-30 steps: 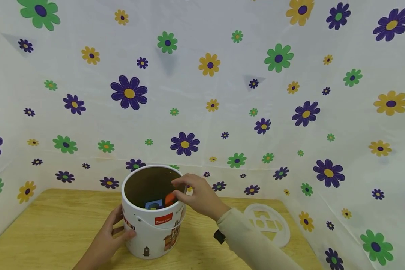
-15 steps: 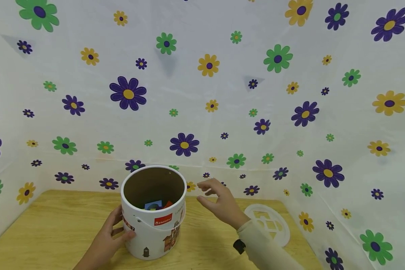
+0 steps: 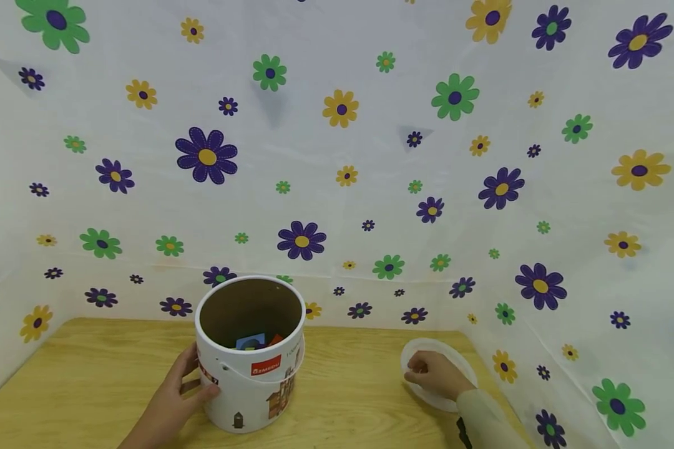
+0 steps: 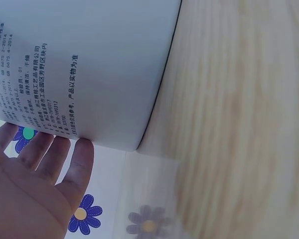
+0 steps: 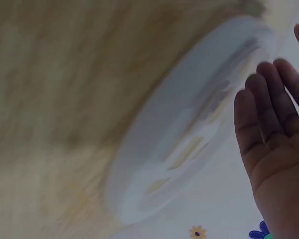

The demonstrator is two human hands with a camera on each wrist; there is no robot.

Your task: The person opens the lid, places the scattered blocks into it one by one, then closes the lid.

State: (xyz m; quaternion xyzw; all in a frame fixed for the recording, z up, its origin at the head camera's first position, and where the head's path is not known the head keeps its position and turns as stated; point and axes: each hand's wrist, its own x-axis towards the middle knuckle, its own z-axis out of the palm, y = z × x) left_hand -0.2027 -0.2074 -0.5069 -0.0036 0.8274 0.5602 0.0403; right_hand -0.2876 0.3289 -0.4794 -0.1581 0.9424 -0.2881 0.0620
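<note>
A white bucket (image 3: 249, 399) with a red label and printed buildings stands upright on the table. My left hand (image 3: 171, 399) steadies its left side, thumb in front. In the left wrist view the left fingers (image 4: 82, 159) are nearly straight, tips against the printed wall. Inside the bucket, a blue block (image 3: 249, 341) and a red block (image 3: 276, 340) show near the bottom. To the right, my right hand (image 3: 438, 374) is over a white round lid (image 5: 154, 134) with cut-out shapes. In the right wrist view the fingers extend beside the lid's edge, holding nothing.
The light wooden table (image 3: 348, 386) runs back to a white curtain (image 3: 314, 143) printed with flowers, which also closes in both sides. A thin white handle (image 3: 264, 379) hangs across the bucket's front.
My right hand has drawn away from the bucket's opening and moved right to the lid. The red block it was touching lies lower in the bucket. My left hand stays at the bucket.
</note>
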